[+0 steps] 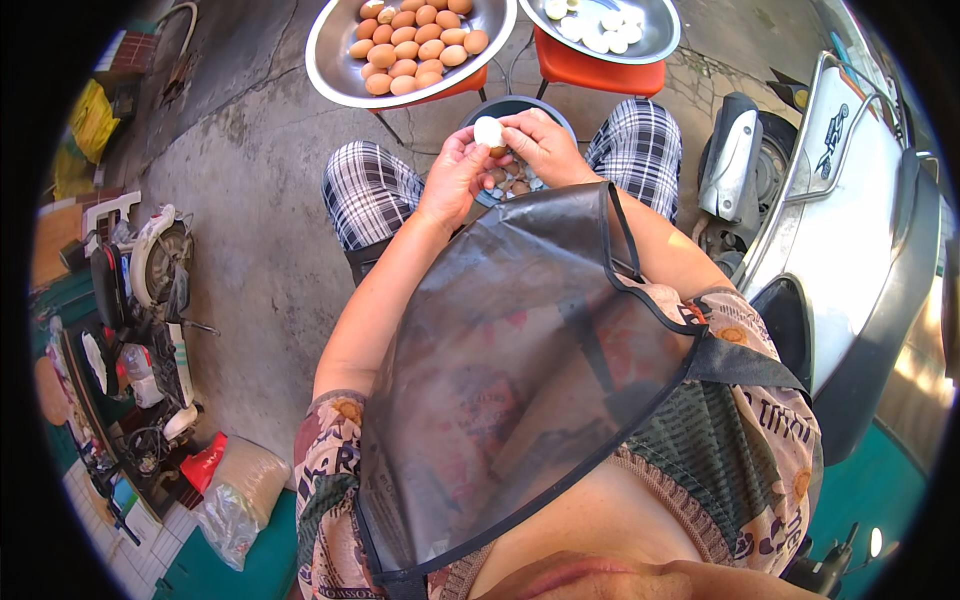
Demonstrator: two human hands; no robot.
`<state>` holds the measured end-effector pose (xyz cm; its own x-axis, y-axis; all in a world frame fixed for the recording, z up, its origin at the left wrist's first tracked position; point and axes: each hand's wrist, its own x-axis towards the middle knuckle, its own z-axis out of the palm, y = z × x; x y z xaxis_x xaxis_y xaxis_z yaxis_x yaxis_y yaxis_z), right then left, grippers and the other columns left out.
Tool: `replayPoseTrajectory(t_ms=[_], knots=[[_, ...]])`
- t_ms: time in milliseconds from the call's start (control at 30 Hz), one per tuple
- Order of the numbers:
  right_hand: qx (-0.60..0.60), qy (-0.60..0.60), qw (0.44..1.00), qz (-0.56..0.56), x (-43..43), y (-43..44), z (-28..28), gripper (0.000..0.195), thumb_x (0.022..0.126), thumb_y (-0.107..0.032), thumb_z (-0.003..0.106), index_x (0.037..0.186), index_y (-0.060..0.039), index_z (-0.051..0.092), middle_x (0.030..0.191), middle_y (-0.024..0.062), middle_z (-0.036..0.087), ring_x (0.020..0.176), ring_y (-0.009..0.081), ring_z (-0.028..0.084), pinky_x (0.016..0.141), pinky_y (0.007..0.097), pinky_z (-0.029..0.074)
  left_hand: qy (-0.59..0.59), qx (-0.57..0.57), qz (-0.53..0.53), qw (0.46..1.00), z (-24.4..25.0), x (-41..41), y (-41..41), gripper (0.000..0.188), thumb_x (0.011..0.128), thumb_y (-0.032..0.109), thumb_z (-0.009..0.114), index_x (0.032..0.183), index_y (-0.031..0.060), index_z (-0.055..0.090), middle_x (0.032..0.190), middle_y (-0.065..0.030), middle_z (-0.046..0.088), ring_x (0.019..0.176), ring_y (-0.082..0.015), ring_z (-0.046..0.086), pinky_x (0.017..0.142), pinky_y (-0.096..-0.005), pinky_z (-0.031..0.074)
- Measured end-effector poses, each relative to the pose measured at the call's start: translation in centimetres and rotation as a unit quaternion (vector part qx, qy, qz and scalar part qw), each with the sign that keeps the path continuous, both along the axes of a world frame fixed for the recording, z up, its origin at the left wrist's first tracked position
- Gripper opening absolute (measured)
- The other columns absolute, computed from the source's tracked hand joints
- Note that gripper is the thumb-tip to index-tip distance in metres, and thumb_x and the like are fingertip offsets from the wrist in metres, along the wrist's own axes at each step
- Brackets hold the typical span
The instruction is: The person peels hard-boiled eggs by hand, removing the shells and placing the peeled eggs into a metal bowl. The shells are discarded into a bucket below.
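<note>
Between my two hands is a partly peeled egg (489, 132), white on top with brown shell at its lower end. My left hand (456, 176) grips it from the left, and the fingers of my right hand (546, 146) touch its right side. Beneath them, a bucket (559, 109) between my knees holds broken brown and white eggshells (517, 180). Ahead to the left, a wide metal basin (324, 67) holds many brown eggs (406, 49). A second metal basin (664, 45) at the front right contains several peeled white eggs (595, 40).
Red stools (600, 75) support the basins. A white scooter (847, 202) stands close on my right, and another two-wheeler (161, 262) is at the far left. A filled plastic sack (247, 480) lies at the lower left. Cracked concrete floor (247, 225) surrounds me.
</note>
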<state>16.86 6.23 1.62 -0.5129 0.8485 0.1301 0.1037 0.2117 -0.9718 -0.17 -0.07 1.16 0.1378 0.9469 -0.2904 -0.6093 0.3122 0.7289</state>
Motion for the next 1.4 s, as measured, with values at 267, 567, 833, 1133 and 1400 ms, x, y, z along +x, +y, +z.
replayPoseTrajectory(t_ms=[267, 567, 833, 1133, 1400], knots=[[0.170, -0.047, 0.984, 0.005, 0.1, 0.0, -0.1, 0.028, 0.087, -0.023, 0.061, 0.105, -0.0025, 0.064, 0.088, 0.0099, 0.056, 0.082, 0.0220, 0.058, 0.073, 0.0296, 0.047, 0.086, 0.019, -0.001, 0.996, -0.5, 0.5, 0.0, 0.047, 0.087, 0.013, 0.064, 0.124, 0.0055, 0.036, 0.110, -0.0086, 0.055, 0.090, -0.0168, 0.061, 0.053, -0.0205, 0.045], [0.136, -0.027, 0.990, 0.006, 0.0, -0.5, 0.5, 0.023, 0.087, -0.017, 0.059, 0.104, -0.0020, 0.064, 0.088, 0.0108, 0.059, 0.080, 0.0230, 0.059, 0.071, 0.0310, 0.048, 0.126, 0.023, 0.020, 0.992, 0.2, 0.9, -0.2, 0.048, 0.084, 0.014, 0.068, 0.119, -0.0002, 0.037, 0.102, -0.0098, 0.058, 0.079, -0.0132, 0.060, 0.056, -0.0199, 0.045], [0.104, -0.029, 0.994, -0.004, -0.2, -0.7, 0.2, 0.022, 0.087, -0.015, 0.057, 0.104, -0.0027, 0.064, 0.088, 0.0115, 0.059, 0.080, 0.0229, 0.059, 0.070, 0.0307, 0.048, 0.138, 0.014, 0.022, 0.990, -0.1, 0.9, 0.0, 0.044, 0.087, 0.014, 0.065, 0.120, 0.0025, 0.038, 0.102, -0.0094, 0.058, 0.084, -0.0155, 0.062, 0.054, -0.0201, 0.045], [0.020, 0.043, 0.999, -0.019, -0.3, -0.9, 1.5, 0.023, 0.089, -0.015, 0.055, 0.101, 0.0031, 0.063, 0.092, 0.0095, 0.057, 0.078, 0.0154, 0.060, 0.069, 0.0259, 0.049, 0.023, -0.009, -0.011, 1.000, 0.6, 0.5, 0.1, 0.047, 0.088, 0.012, 0.062, 0.129, 0.0095, 0.037, 0.112, -0.0073, 0.056, 0.091, -0.0169, 0.062, 0.055, -0.0215, 0.047], [0.042, 0.018, 0.998, -0.033, -0.1, -0.5, 1.0, 0.023, 0.089, -0.015, 0.056, 0.101, 0.0022, 0.063, 0.093, 0.0102, 0.058, 0.083, 0.0171, 0.060, 0.074, 0.0272, 0.048, 0.008, -0.002, -0.014, 1.000, 0.5, 0.5, 0.0, 0.041, 0.090, 0.011, 0.059, 0.126, 0.0073, 0.040, 0.114, -0.0090, 0.057, 0.097, -0.0197, 0.061, 0.071, -0.0262, 0.052]])
